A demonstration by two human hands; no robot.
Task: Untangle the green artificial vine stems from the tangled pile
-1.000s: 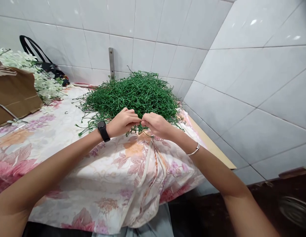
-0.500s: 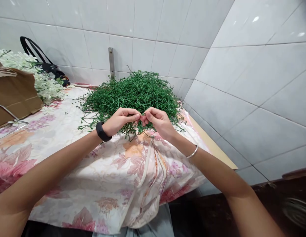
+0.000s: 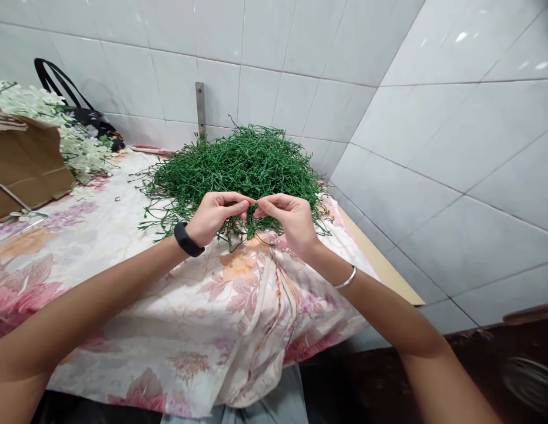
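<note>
A large heap of thin green artificial stems (image 3: 242,159) lies on the table against the tiled wall. In front of its near side, my left hand (image 3: 218,215) is closed in a pinch, thumb against forefinger, and wears a black wristband. My right hand (image 3: 289,218), with a silver bangle on its wrist, pinches in the same way, facing it. The fingertips are almost touching. Between them shows a small green piece (image 3: 252,208), seemingly a stem, hard to separate from the heap behind.
A floral cloth (image 3: 136,330) covers the table and hangs in folds at the front. At left are a brown cardboard box (image 3: 26,165), white artificial flowers (image 3: 77,147), a dark bag (image 3: 86,118) and a bent metal wire (image 3: 20,206). A metal bracket (image 3: 200,109) is on the back wall.
The fingertips have parted slightly, leaving a small gap where green shows. Both hands remain pinched in nearly the same place, and the view has shifted a little.
</note>
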